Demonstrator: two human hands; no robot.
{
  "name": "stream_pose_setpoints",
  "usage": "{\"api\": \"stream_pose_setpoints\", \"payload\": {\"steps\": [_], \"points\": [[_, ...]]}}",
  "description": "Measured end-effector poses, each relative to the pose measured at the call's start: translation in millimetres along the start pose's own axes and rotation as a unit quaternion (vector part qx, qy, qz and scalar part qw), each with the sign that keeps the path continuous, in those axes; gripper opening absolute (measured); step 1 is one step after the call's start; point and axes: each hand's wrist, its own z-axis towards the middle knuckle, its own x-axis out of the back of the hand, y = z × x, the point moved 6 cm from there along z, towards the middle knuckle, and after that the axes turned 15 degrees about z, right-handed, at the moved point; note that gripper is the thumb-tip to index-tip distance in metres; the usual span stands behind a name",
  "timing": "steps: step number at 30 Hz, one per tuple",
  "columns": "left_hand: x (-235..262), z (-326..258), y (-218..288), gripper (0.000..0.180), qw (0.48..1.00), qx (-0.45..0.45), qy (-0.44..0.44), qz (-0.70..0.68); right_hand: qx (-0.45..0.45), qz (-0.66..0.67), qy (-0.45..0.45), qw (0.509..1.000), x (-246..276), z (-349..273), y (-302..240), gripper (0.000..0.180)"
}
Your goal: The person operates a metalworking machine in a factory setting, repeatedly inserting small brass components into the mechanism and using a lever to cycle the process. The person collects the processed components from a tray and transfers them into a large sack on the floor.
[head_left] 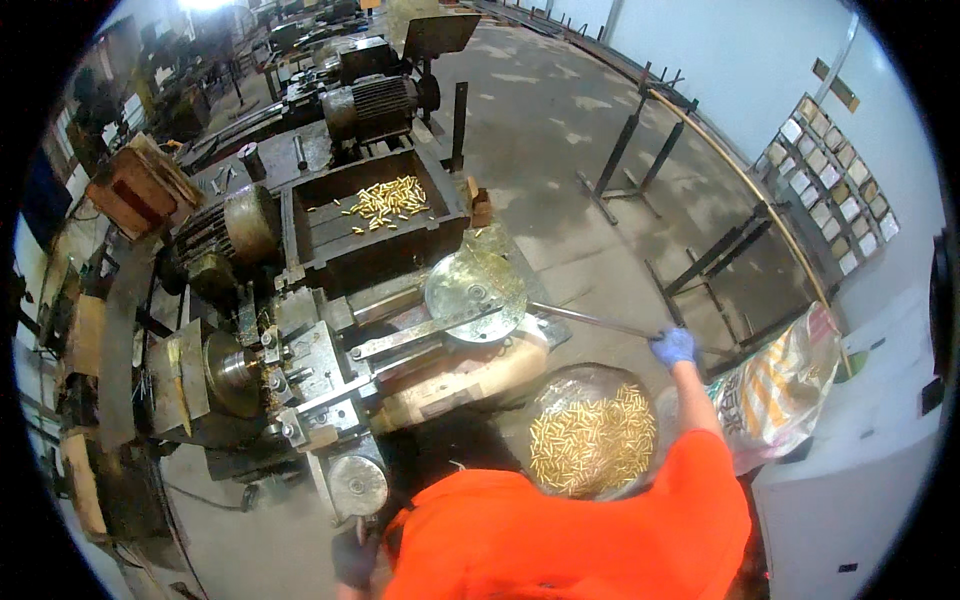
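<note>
My right hand [673,346], in a blue glove, is closed around the end of a long metal lever [590,319] that runs left toward a shiny round disc [475,287] on the lathe-like machine [300,370]. My left hand [354,556], in a dark glove, sits low at the picture's bottom edge just below a round steel handwheel [358,485]; its grip is hidden. A round bowl [592,436] heaped with small brass cylinders stands in front of my orange-sleeved chest. A dark metal tray [315,235] behind the disc holds several more brass pieces [388,199].
An electric motor [372,105] and more machines stand behind the tray. A printed sack [785,385] leans to the right of the bowl beside a white cabinet [850,480]. Black metal stands [640,150] carry a long brass bar along the right wall.
</note>
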Motion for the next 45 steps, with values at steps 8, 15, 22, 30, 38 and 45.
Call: {"api": "stream_pose_setpoints", "payload": {"steps": [8, 15, 22, 30, 38, 45], "points": [[2.6, 2.9, 3.5, 0.018, 0.998, -0.055, 0.034, -0.005, -0.097, -0.068, -0.03, 0.993, 4.6, 0.4, 54.3, 0.045], [8.9, -4.9, 8.8, 0.023, 0.991, -0.072, 0.111, -0.035, -0.117, -0.097, -0.068, 0.986, -1.2, 0.2, 53.7, 0.043], [6.1, -0.1, 4.7, 0.023, 0.997, -0.056, 0.046, -0.01, -0.108, -0.103, -0.063, 0.987, 0.2, -12.4, 54.2, 0.044], [23.6, 0.0, 28.3, 0.018, 0.998, -0.005, -0.063, 0.009, -0.12, -0.082, -0.041, 0.989, -1.7, -21.0, 59.6, 0.042], [18.9, 0.9, 23.8, 0.018, 0.998, -0.045, 0.004, -0.043, -0.139, -0.074, -0.035, 0.987, 1.7, -31.5, 59.6, 0.043], [30.4, -0.5, 32.9, 0.021, 0.996, 0.008, -0.077, 0.045, -0.143, -0.075, -0.034, 0.986, 3.9, -40.0, 55.6, 0.045]]}}
